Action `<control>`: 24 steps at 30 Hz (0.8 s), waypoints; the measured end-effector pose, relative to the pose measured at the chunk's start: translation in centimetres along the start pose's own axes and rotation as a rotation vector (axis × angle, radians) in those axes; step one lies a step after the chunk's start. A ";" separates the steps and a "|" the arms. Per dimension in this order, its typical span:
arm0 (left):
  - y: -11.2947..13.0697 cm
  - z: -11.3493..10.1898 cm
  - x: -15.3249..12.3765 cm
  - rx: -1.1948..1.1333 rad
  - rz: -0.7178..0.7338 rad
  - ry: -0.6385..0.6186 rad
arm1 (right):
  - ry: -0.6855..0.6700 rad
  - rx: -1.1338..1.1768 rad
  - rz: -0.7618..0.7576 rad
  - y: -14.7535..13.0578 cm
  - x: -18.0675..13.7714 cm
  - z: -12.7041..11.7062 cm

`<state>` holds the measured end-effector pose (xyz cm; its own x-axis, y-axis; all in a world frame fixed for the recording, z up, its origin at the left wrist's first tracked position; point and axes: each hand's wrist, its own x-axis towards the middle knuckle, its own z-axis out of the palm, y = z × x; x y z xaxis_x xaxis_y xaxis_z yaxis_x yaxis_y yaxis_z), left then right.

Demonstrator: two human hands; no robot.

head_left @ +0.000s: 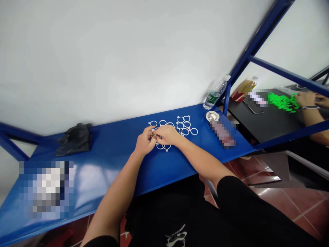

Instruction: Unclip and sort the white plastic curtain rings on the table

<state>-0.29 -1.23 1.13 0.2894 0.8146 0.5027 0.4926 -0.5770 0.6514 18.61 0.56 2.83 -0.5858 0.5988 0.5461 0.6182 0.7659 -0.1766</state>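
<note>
My left hand (146,141) and my right hand (169,134) meet over the blue table (118,137), their fingertips pinched together. Whatever they hold between them is small and mostly covered by the fingers, so I cannot make it out. Around and behind the hands lie several thin white plastic rings (183,125) with small tabs on their rims. Most of these lie flat in a cluster to the right of my right hand. A few show just beyond my fingers, and a couple more lie partly hidden below my hands.
A black plastic bag (75,139) lies at the left. At the right end stand a clear water bottle (214,96) and a white roll (212,116). Blue frame bars (257,31) rise at both ends. Another person's hand (305,99) touches green pieces (282,102) on a black table.
</note>
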 end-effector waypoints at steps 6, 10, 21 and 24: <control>0.7 0.1 -0.3 0.027 0.117 0.023 | 0.055 0.068 0.147 1.6 -0.2 -1.0; 0.8 0.3 0.1 0.126 0.183 0.080 | 0.307 0.104 0.416 3.8 -0.5 -2.6; 0.2 0.9 0.7 0.227 0.128 0.033 | 0.557 0.130 0.627 9.1 -2.6 -5.5; -0.8 0.6 1.3 0.229 0.030 0.119 | 0.069 0.021 0.356 6.7 -1.5 -3.4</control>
<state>0.14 0.33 0.94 0.2153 0.7766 0.5920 0.6618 -0.5619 0.4963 25.34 3.99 3.61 -0.2983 0.8120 0.5016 0.7659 0.5172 -0.3818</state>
